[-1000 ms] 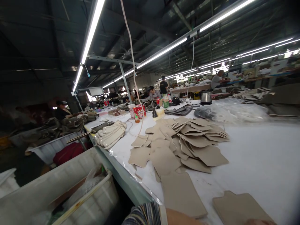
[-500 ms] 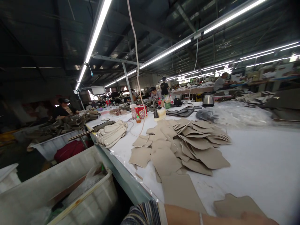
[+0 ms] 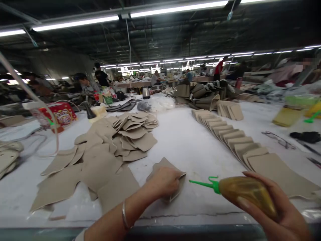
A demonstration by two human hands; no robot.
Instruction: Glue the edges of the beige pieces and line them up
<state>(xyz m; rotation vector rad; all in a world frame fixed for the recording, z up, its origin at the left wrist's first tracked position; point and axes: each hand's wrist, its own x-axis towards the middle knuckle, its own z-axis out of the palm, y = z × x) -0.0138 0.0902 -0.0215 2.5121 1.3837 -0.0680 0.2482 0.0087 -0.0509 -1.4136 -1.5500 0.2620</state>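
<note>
My left hand (image 3: 163, 181) presses down with bent fingers on a tan cut piece (image 3: 167, 166) lying on the white table (image 3: 185, 140). My right hand (image 3: 276, 207) is closed round an amber glue bottle (image 3: 247, 191), whose green nozzle (image 3: 202, 183) points left toward that piece. A loose heap of the same tan pieces (image 3: 110, 144) spreads to the left. On the right runs an overlapped row of tan pieces (image 3: 233, 137).
A red box (image 3: 59, 113) and a black-tipped bottle (image 3: 90, 112) stand at the back left. A kettle (image 3: 146, 92), folded tan goods (image 3: 198, 93), glasses (image 3: 277, 139) and a yellow-green container (image 3: 288, 112) lie farther off. Other people work at distant tables.
My view has swung right and down from the table's left edge to the table straight ahead. Both hands have come into view, the left on a tan piece, the right holding the glue bottle.
</note>
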